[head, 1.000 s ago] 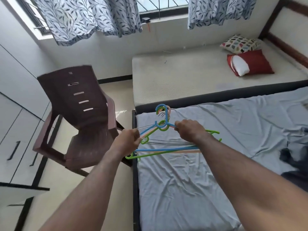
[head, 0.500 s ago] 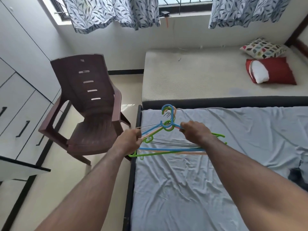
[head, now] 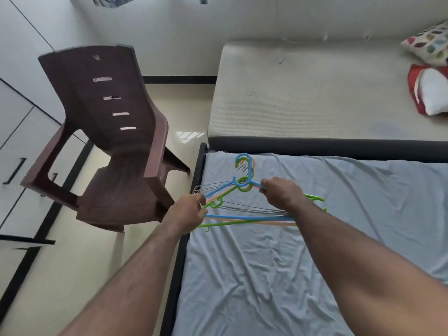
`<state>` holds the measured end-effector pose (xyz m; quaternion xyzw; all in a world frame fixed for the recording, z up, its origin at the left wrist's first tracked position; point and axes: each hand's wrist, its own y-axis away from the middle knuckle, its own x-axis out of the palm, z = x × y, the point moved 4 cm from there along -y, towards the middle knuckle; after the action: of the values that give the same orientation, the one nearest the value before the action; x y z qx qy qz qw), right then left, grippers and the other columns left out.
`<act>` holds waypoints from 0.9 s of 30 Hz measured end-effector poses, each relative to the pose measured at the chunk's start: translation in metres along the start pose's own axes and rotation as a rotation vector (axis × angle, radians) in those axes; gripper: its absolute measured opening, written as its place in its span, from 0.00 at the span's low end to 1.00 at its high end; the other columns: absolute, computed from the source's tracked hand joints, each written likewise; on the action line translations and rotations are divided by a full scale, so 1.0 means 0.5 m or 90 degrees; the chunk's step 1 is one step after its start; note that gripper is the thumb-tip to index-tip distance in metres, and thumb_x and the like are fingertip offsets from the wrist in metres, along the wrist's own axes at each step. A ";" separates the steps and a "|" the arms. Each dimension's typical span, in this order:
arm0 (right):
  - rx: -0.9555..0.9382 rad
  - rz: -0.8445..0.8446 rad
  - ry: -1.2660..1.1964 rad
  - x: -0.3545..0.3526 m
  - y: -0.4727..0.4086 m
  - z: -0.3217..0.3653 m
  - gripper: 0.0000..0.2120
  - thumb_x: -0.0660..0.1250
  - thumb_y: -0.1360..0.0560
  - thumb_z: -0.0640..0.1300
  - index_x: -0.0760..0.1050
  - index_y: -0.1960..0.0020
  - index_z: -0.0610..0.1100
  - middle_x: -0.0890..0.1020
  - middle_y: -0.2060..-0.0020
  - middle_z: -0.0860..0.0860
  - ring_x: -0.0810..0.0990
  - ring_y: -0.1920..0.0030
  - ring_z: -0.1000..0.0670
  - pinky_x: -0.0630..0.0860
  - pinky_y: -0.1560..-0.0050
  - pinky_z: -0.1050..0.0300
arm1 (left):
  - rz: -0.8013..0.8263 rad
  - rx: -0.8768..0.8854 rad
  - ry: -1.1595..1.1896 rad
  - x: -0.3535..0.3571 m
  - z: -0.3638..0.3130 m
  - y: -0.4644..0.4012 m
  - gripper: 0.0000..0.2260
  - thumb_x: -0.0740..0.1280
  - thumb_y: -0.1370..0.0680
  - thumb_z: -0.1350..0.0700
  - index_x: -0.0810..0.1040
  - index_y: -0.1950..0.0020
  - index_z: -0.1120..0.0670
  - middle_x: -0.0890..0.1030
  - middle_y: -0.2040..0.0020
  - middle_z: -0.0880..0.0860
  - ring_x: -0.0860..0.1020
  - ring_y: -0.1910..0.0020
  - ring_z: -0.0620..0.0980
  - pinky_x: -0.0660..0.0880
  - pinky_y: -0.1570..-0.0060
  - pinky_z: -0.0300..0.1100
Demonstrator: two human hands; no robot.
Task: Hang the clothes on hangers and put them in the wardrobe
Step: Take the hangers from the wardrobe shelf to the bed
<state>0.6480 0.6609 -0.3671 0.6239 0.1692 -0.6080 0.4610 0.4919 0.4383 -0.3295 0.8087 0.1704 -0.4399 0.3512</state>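
Note:
A bundle of hangers (head: 244, 215), blue, green, peach plastic and thin metal wire ones, is held just above the near left corner of the bed's pale blue sheet (head: 278, 275). My left hand (head: 188, 210) grips the bundle's left ends. My right hand (head: 282, 192) grips the right shoulder arms just below the hooks (head: 243, 163). No clothes show in this view.
A dark brown plastic chair (head: 116, 141) stands on the floor left of the bed. White wardrobe doors with black handles (head: 14, 170) run along the left edge. A bare cream mattress (head: 315, 93) lies beyond, with a patterned pillow (head: 429, 43) and a red one (head: 426, 90).
The view has swung left and down: the window and the dark clothes at the right edge have left the frame. Both hands keep the same hold on the hangers.

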 end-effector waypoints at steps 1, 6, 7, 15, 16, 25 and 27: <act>0.004 0.002 -0.001 0.020 -0.024 -0.016 0.12 0.57 0.16 0.53 0.75 0.41 0.48 0.75 0.57 0.50 0.78 0.57 0.46 0.73 0.62 0.52 | 0.004 0.001 0.003 0.018 -0.001 -0.025 0.07 0.68 0.21 0.52 0.78 0.45 0.50 0.82 0.53 0.49 0.80 0.56 0.53 0.79 0.51 0.50; 0.026 0.017 -0.009 0.129 -0.124 -0.081 0.13 0.57 0.15 0.54 0.76 0.42 0.49 0.76 0.58 0.50 0.77 0.58 0.47 0.71 0.63 0.53 | 0.027 0.017 0.011 0.104 0.016 -0.140 0.07 0.69 0.21 0.51 0.78 0.44 0.50 0.82 0.54 0.49 0.80 0.57 0.50 0.79 0.55 0.47; 0.031 0.019 -0.011 0.153 -0.143 -0.093 0.13 0.57 0.15 0.54 0.76 0.42 0.49 0.76 0.58 0.50 0.77 0.58 0.47 0.71 0.63 0.53 | 0.029 0.017 0.010 0.119 0.021 -0.159 0.07 0.68 0.21 0.51 0.77 0.44 0.49 0.82 0.54 0.49 0.80 0.58 0.50 0.78 0.56 0.46; 0.053 0.047 -0.042 0.268 -0.273 -0.142 0.14 0.57 0.16 0.56 0.76 0.42 0.49 0.74 0.58 0.50 0.76 0.57 0.46 0.72 0.59 0.51 | 0.059 0.002 0.000 0.227 0.056 -0.252 0.05 0.68 0.21 0.50 0.77 0.46 0.47 0.81 0.53 0.48 0.80 0.56 0.50 0.81 0.52 0.53; 0.052 0.054 -0.046 0.273 -0.289 -0.142 0.14 0.57 0.16 0.56 0.76 0.42 0.49 0.74 0.58 0.50 0.76 0.56 0.45 0.72 0.59 0.51 | 0.064 0.004 -0.004 0.239 0.059 -0.259 0.05 0.68 0.21 0.50 0.77 0.46 0.47 0.80 0.52 0.48 0.80 0.55 0.50 0.81 0.52 0.53; 0.022 0.105 -0.075 0.299 -0.426 -0.119 0.12 0.61 0.18 0.55 0.76 0.42 0.49 0.79 0.49 0.46 0.76 0.53 0.43 0.71 0.54 0.50 | 0.060 0.001 -0.011 0.269 0.082 -0.338 0.05 0.70 0.23 0.50 0.77 0.48 0.46 0.82 0.52 0.48 0.80 0.54 0.52 0.80 0.50 0.52; 0.057 0.124 -0.108 0.324 -0.427 -0.126 0.12 0.63 0.18 0.51 0.76 0.37 0.51 0.79 0.42 0.46 0.77 0.46 0.42 0.70 0.49 0.49 | 0.054 0.006 -0.011 0.273 0.076 -0.346 0.05 0.70 0.23 0.51 0.77 0.48 0.46 0.82 0.53 0.48 0.80 0.55 0.52 0.80 0.51 0.52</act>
<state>0.5541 0.7640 -0.6045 0.6035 0.0408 -0.6177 0.5026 0.4441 0.5266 -0.5294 0.8130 0.1312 -0.4325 0.3671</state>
